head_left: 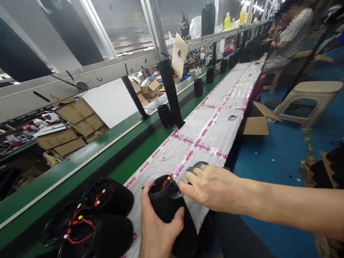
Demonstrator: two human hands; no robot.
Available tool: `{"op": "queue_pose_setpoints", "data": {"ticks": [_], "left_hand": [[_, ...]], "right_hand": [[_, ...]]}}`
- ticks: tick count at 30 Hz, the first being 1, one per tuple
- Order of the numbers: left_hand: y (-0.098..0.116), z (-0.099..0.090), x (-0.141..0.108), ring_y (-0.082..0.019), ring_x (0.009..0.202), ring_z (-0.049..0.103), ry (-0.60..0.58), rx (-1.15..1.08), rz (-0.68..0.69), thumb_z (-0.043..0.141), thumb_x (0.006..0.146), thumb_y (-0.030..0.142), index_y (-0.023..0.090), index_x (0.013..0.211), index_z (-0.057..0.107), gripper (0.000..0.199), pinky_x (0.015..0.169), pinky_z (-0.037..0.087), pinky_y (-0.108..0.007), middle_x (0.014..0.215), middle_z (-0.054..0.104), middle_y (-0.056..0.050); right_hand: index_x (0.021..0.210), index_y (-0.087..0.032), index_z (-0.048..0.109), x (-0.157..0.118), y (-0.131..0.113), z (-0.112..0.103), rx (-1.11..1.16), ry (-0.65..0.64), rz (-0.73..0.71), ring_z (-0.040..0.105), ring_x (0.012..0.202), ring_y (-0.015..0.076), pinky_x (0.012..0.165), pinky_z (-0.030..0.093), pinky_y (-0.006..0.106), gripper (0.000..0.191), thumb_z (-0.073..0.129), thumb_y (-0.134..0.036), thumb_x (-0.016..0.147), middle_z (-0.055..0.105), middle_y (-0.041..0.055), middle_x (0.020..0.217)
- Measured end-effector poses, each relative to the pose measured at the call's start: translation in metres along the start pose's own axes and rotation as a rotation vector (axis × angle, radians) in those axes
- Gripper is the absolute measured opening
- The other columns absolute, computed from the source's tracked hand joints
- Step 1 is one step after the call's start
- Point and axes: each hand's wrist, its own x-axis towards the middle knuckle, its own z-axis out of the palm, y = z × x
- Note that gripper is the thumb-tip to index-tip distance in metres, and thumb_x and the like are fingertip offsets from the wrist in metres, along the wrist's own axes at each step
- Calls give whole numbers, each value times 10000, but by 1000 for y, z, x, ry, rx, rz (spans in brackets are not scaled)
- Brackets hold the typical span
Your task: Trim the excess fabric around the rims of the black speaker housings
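A black fabric-covered cylinder [172, 211] leans on the table's front edge, its open end up, with red wires and a yellow tag [168, 179] inside the rim. My left hand [158, 222] is wrapped round its near side, thumb across the front. At the rim, my right hand [205, 184] has its fingers curled over a piece of clear film or tape [176, 195] that touches the cylinder; whatever else it may hold is hidden. Several similar black cylinders [118, 197] with red wires and yellow tags lie to the left.
The long table [206, 125] has a taped white covering. Beside it runs a green conveyor [145, 143] carrying more black cylinders [198, 87]. A metal post [170, 93] stands on the conveyor side. A cardboard box [256, 123], a stool [314, 93] and a seated person [292, 36] are at the right.
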Motion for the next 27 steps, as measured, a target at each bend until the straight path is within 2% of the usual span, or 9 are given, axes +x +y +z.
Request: {"op": "queue_pose_setpoints", "data": {"ticks": [5,11,13,15,17,18,21,24,27], "left_hand": [[0,0,2,-305,1053,654,-15,10,12,739,611,315,229,1342,466,785,1025,490,-496,1157,658,-77],[-4,-1,4,-320,1175,614,-28,-1,79,708,639,319,200,1356,461,768,1081,452,-503,1274,620,-117],[-8,-3,7,-330,1236,584,-34,-53,83,726,639,362,194,1364,465,789,1117,417,-499,1326,599,-124],[-13,-6,9,-339,1247,579,-39,-103,37,746,643,438,194,1397,447,847,1119,411,-500,1332,601,-124],[-16,-9,10,-335,1196,611,-45,-130,-15,752,648,488,198,1436,414,906,1077,450,-492,1301,620,-119],[-17,-10,10,-332,1187,617,-46,-131,-21,753,650,487,200,1451,401,921,1068,459,-486,1304,619,-117],[-16,-10,7,-333,1245,584,-35,-99,11,747,661,427,194,1471,386,917,1109,428,-490,1369,583,-130],[-13,-6,4,-333,1290,564,-44,-122,34,732,691,420,184,1504,344,931,1117,433,-487,1404,571,-143],[-13,-4,0,-333,1331,541,-43,-132,31,754,695,440,202,1539,298,988,1116,445,-479,1457,541,-143]], "right_hand": [[1025,-172,513,2,6,5,44,-13,-30,529,549,159,479,261,314,184,494,-66,876,594,11,757],[999,-192,518,3,6,5,141,-50,-4,551,560,168,466,260,314,92,486,-127,943,612,3,759],[994,-196,531,2,6,4,248,32,12,563,570,166,475,288,313,73,468,-230,1007,623,-5,758],[1027,-180,551,0,6,1,398,207,37,593,619,166,517,358,311,190,416,-312,1051,645,8,788],[1082,-157,563,0,7,-2,552,375,127,624,688,159,592,421,303,241,385,-319,1070,668,27,837],[1104,-152,568,1,7,-4,619,415,185,635,716,155,626,439,296,243,397,-321,1072,675,31,858],[1170,-168,579,7,6,-8,768,334,315,662,795,156,693,470,280,237,551,-351,1022,692,33,966],[1308,-205,542,16,2,-8,856,206,270,662,1016,194,810,497,291,412,686,-327,941,654,62,1231],[1284,-217,569,23,0,-4,952,131,207,635,1088,188,877,491,287,388,704,-261,923,641,44,1250]]}}
